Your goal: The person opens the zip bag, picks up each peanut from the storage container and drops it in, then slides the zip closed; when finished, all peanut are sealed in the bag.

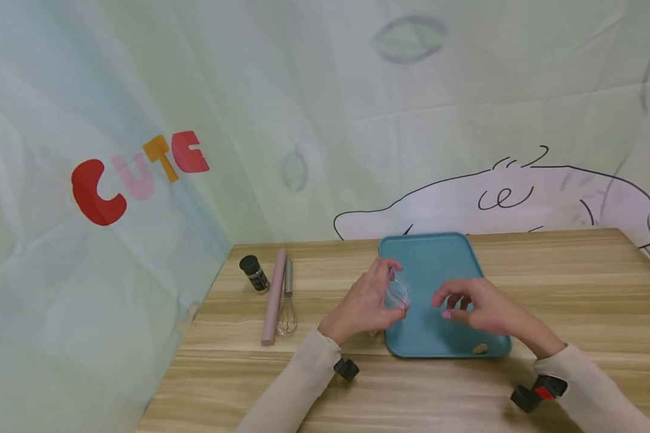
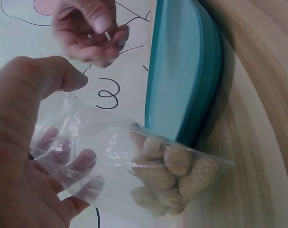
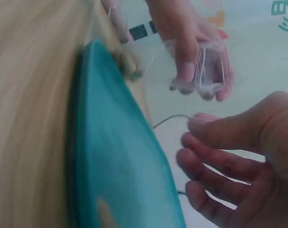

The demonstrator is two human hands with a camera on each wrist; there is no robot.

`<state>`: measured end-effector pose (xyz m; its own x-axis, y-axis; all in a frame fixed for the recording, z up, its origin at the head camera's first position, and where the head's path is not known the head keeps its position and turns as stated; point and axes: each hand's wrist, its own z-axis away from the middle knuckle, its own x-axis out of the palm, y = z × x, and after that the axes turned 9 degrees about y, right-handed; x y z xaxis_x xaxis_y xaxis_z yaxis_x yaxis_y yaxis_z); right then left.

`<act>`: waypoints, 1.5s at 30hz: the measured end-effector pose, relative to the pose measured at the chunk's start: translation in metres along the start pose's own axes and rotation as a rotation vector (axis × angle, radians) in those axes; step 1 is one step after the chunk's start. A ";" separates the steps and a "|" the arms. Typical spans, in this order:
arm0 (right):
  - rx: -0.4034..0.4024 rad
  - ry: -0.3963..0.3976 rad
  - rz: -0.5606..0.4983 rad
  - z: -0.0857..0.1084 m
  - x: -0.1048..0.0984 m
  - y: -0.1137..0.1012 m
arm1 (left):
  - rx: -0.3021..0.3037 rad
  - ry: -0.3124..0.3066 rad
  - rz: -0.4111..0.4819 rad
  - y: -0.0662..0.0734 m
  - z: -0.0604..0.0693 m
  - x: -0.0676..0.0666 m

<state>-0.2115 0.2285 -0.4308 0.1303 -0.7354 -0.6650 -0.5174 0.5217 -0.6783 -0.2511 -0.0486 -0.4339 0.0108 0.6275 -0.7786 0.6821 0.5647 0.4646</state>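
Note:
My left hand (image 1: 365,300) holds a clear plastic bag (image 2: 110,142) by its mouth, which stands spread between thumb and fingers. Several tan nuts in pitted shells (image 2: 170,175) lie at the bottom of the bag, best seen in the left wrist view. The bag hangs at the left edge of a teal tray (image 1: 433,258). Over the tray, to the right of the bag, my right hand (image 1: 482,307) hovers with fingers loosely bent and nothing visible in them. A single nut (image 1: 481,348) lies on the tray near its front right corner.
On the left of the wooden table (image 1: 411,397) lie a pink rolling pin (image 1: 274,300) and a wire whisk (image 1: 287,313), side by side. A black-lidded spice jar (image 1: 256,275) stands left of them. A printed cloth backdrop (image 1: 303,108) hangs behind the table.

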 end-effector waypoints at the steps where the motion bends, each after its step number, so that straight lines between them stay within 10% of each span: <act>1: 0.005 -0.033 -0.001 0.003 -0.002 0.003 | -0.002 -0.003 0.002 0.000 0.000 0.000; 14: 0.090 -0.313 -0.011 0.034 -0.016 0.026 | -0.031 -0.028 0.001 0.001 0.000 0.001; 45: 0.007 -0.255 0.014 0.034 -0.016 0.030 | -0.016 -0.031 -0.010 0.002 0.000 0.001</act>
<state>-0.2006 0.2702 -0.4511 0.3329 -0.5954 -0.7312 -0.5149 0.5349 -0.6699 -0.2501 -0.0467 -0.4342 0.0268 0.6053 -0.7955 0.6705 0.5794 0.4634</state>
